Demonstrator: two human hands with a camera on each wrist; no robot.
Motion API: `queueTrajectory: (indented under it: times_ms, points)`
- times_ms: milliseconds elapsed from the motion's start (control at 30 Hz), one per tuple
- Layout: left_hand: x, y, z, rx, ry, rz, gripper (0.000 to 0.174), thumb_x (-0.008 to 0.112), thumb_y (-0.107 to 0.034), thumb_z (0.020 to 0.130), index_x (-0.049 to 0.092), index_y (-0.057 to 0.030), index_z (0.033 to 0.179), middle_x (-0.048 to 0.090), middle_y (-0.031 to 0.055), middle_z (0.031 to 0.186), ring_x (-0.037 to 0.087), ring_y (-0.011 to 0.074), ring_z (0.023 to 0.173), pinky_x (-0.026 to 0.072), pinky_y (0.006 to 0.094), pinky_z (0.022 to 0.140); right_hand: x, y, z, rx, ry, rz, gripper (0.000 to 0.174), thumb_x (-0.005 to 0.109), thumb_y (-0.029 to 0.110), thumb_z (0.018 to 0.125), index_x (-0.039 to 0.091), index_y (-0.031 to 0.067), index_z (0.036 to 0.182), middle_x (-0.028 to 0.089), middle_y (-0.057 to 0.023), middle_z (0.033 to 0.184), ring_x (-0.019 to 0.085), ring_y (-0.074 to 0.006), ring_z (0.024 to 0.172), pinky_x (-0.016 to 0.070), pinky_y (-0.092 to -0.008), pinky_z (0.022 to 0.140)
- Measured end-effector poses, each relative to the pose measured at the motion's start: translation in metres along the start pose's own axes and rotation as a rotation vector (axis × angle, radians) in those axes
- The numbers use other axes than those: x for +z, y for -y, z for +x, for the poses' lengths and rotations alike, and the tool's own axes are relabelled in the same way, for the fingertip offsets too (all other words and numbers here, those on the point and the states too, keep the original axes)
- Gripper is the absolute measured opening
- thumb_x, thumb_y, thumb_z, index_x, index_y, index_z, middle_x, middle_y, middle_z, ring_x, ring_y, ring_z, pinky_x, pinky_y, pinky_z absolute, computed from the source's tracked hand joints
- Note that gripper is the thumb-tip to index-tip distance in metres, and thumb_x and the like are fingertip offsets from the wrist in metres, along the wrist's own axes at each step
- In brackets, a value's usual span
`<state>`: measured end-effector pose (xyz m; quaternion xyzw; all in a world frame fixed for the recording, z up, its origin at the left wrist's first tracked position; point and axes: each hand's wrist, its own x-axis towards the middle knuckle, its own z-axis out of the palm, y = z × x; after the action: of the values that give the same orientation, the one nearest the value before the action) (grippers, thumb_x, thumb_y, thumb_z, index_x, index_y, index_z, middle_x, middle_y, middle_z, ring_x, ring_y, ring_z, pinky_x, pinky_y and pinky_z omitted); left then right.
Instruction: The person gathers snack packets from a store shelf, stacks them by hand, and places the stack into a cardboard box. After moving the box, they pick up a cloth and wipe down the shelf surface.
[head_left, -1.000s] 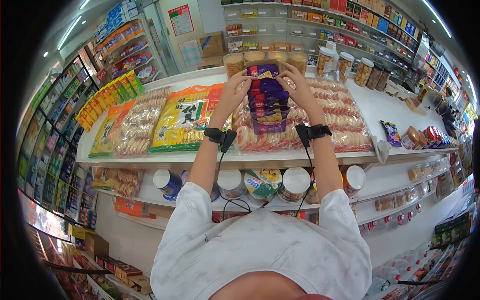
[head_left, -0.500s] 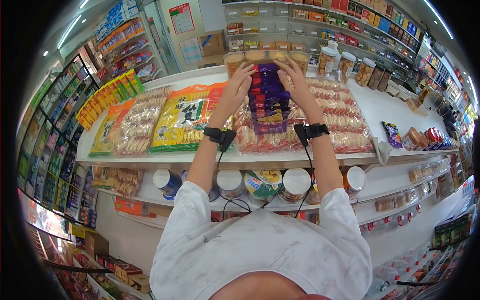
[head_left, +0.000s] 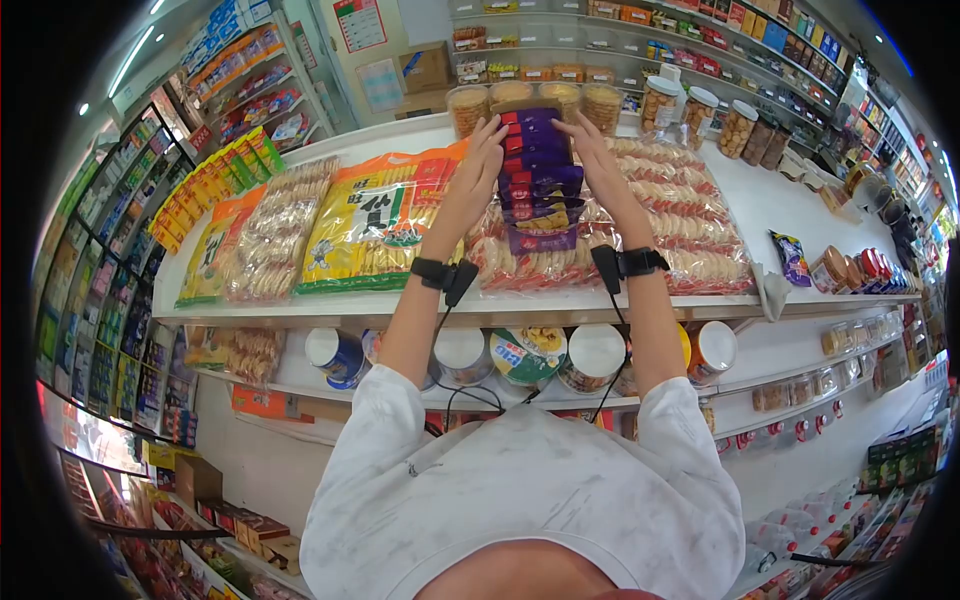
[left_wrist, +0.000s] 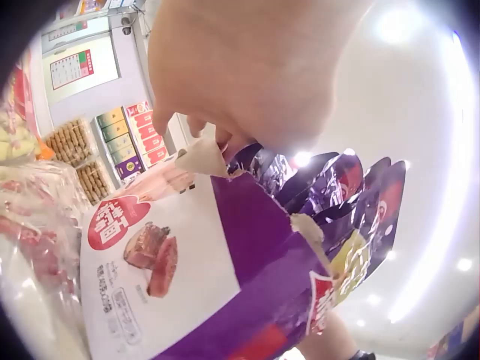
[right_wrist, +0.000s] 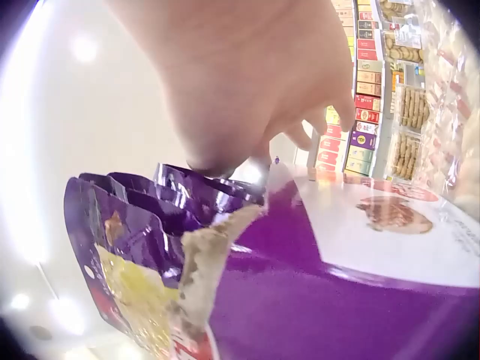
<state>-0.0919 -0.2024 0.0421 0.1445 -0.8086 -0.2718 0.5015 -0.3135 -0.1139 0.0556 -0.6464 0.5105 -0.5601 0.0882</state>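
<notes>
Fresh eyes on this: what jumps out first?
Probably the row of purple packets between the left hand and the right hand. Next, the big yellow snack bag lying on the counter to the person's left. In both wrist views, the purple-and-white box with its torn edge fills the foreground.

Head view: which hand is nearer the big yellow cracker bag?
Left. The left hand is by the right edge of the yellow bag, on the near side of the purple packets; the right hand is beyond them, farther right.
</notes>
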Motion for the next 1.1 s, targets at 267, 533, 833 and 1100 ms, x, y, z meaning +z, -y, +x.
queueTrajectory:
  times_ms: [267,533,833,1100]
  points:
    - [-0.002,-0.02,-0.008,-0.098,0.034,-0.086,0.046,0.045,-0.037,0.112,0.065,-0.0056,0.138,0.053,0.0191,0.153,0.044,0.0294,0.147,0.0337,0.0403,0.119,-0.005,0.022,-0.011,-0.16,-0.006,-0.203,0.047,0.044,0.04,0.111,0.069,0.0097,0.135,0.035,-0.0164,0.165,0.032,-0.0333,0.153,0.0285,-0.044,0.122]
    - [-0.008,0.004,-0.001,-0.11,-0.005,0.035,0.037,0.067,-0.025,0.102,0.068,-0.0063,0.135,0.064,0.0154,0.141,0.06,0.0249,0.131,0.048,0.0363,0.106,-0.001,0.0,-0.005,-0.054,-0.012,-0.028,0.04,0.049,0.038,0.108,0.073,0.0088,0.123,0.042,-0.0166,0.16,0.039,-0.0322,0.149,0.0348,-0.0438,0.118]
    - [-0.008,0.0,-0.002,0.008,-0.012,-0.004,0.022,0.068,-0.013,0.099,0.072,-0.0039,0.118,0.072,0.0088,0.127,0.057,0.0273,0.136,0.0443,0.0406,0.112,0.009,-0.003,-0.001,-0.082,-0.176,0.141,0.021,0.065,0.024,0.099,0.07,0.0056,0.108,0.053,-0.0176,0.15,0.045,-0.0332,0.145,0.0369,-0.044,0.116]
    - [-0.008,-0.007,0.0,-0.03,-0.028,-0.033,0.02,0.071,-0.015,0.097,0.073,-0.0026,0.113,0.071,0.0103,0.126,0.055,0.0281,0.138,0.042,0.0424,0.114,-0.004,-0.015,-0.003,0.096,0.02,0.202,0.039,0.07,0.037,0.099,0.073,-0.0004,0.11,0.049,-0.0187,0.155,0.047,-0.0315,0.143,0.0399,-0.0424,0.114]
